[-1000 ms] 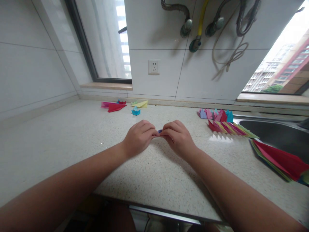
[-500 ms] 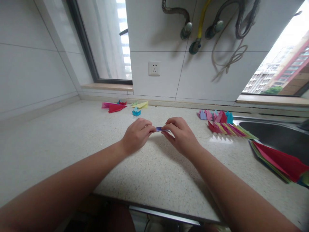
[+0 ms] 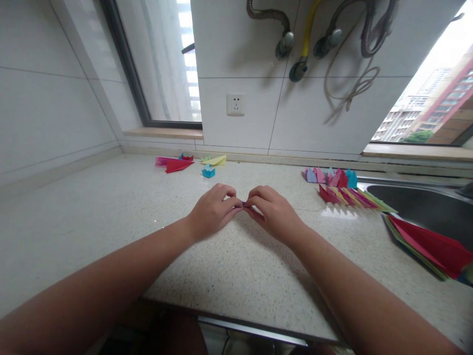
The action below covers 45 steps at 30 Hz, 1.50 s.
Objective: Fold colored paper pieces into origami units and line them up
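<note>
A small piece of folded purple paper (image 3: 243, 203) is pinched between my two hands, above the middle of the speckled counter (image 3: 221, 271). My left hand (image 3: 216, 209) grips its left end with thumb and fingertips. From the other side my right hand (image 3: 271, 212) pinches the right end, the fingertips of both hands almost meeting. Most of the paper is hidden by my fingers, so its folded shape cannot be made out. Beyond my left hand sits a small blue paper boat (image 3: 208, 171).
Red and pink paper planes (image 3: 179, 164) and a yellow one (image 3: 216, 160) lie at the back left. On the right are a row of small folded paper pieces (image 3: 330, 177), several overlapping paper planes (image 3: 354, 196), a stack of larger planes (image 3: 430, 244) and a steel sink (image 3: 417, 202).
Both hands have come closer together and slightly lower, with the fingers closing over the purple paper. Less of it shows now. The other paper pieces have not moved.
</note>
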Motion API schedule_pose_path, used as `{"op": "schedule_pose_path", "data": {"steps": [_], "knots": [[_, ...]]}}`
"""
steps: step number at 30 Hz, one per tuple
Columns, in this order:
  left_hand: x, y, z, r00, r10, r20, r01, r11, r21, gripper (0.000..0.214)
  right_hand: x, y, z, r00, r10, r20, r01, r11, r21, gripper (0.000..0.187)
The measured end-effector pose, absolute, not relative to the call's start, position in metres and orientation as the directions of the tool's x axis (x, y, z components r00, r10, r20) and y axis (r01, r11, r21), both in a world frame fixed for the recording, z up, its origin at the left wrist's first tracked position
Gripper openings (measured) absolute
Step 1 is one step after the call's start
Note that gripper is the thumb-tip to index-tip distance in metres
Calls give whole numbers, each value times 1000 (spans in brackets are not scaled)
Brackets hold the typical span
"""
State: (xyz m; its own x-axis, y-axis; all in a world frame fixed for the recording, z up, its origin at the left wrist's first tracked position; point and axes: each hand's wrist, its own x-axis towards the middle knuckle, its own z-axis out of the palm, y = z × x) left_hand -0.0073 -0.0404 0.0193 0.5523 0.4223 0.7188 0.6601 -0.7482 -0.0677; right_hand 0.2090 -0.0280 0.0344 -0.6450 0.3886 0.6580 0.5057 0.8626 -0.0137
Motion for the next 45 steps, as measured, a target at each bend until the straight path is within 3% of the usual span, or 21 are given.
{"op": "schedule_pose_path", "data": {"steps": [11, 23, 33, 36, 41, 45], "knots": [[-7, -41, 20, 583, 399, 708, 608, -792, -53, 13, 208, -27, 29, -678, 407, 612, 484, 874, -45, 12], [-5, -45, 18, 526, 380, 761, 636, -770, -55, 8, 206, -25, 22, -627, 372, 685, 429, 898, -96, 13], [-11, -35, 17, 489, 458, 743, 666, -746, 22, 15, 213, -18, 25, -603, 420, 678, 470, 874, -122, 13], [-14, -33, 16, 503, 456, 734, 637, -770, 41, 14, 218, -14, 23, -567, 456, 686, 451, 869, -204, 10], [-13, -35, 16, 444, 477, 759, 610, -781, 134, 14, 222, -8, 18, -420, 633, 651, 395, 773, -496, 27], [-9, -37, 16, 427, 490, 760, 567, -800, 198, 14, 220, -6, 15, -441, 715, 542, 326, 690, -646, 15]]}}
